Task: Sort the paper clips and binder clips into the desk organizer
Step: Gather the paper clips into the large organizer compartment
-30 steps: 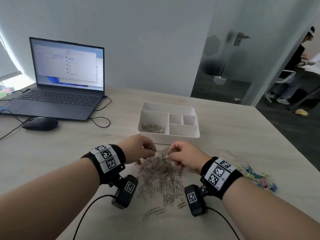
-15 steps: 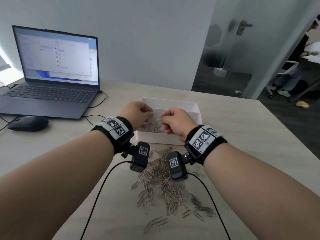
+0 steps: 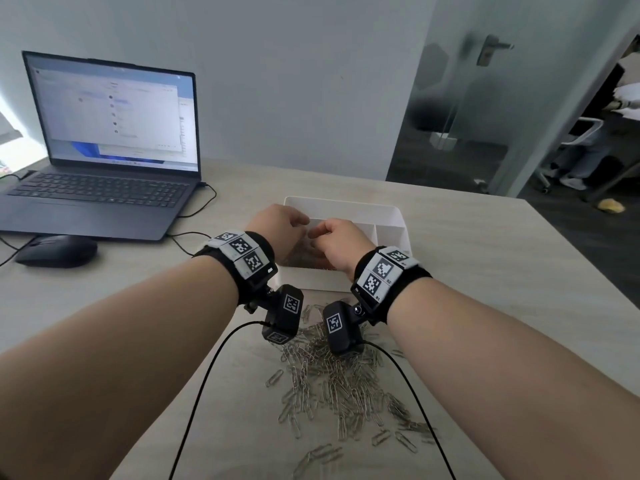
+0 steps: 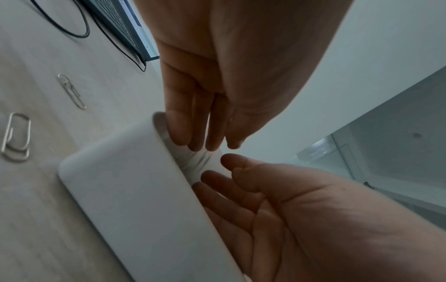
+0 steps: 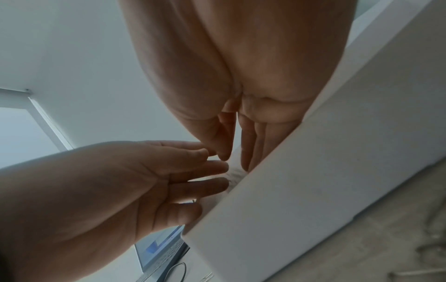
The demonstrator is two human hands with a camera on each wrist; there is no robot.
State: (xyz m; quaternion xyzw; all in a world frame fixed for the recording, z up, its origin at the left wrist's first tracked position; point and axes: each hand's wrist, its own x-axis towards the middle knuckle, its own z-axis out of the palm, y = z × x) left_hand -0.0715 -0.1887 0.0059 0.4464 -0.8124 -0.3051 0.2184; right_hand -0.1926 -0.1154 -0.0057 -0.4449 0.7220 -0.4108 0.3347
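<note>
- While both hands hang over it, the pale wood-grain tabletop (image 3: 485, 271) carries everything in view, running from the laptop at the far left to its right edge by the glass door.
- Open and lit, the laptop (image 3: 104, 161) sits at the far left, with a dark mouse (image 3: 57, 249) just in front of it and thin black cables trailing beside both.
- White and divided into compartments, the desk organizer (image 3: 391, 216) stands at the middle of the tabletop, beyond the loose clips; paper clips lie in its large left compartment, mostly hidden by the hands.
- Silver paper clips (image 3: 339, 389) lie in a loose heap on the tabletop just in front of the organizer, with strays spread toward the near edge.
- Left hand (image 3: 277, 226) is over the organizer's left compartment, fingers (image 4: 178, 131) straight, spread apart and pointing down, holding nothing that shows.
- Right hand (image 3: 337, 244) is just beside the left one over the same compartment, fingers (image 5: 248, 145) extended and loosely parted, with nothing visible between them.
- Fingertips of the two hands nearly meet above the compartment.
</note>
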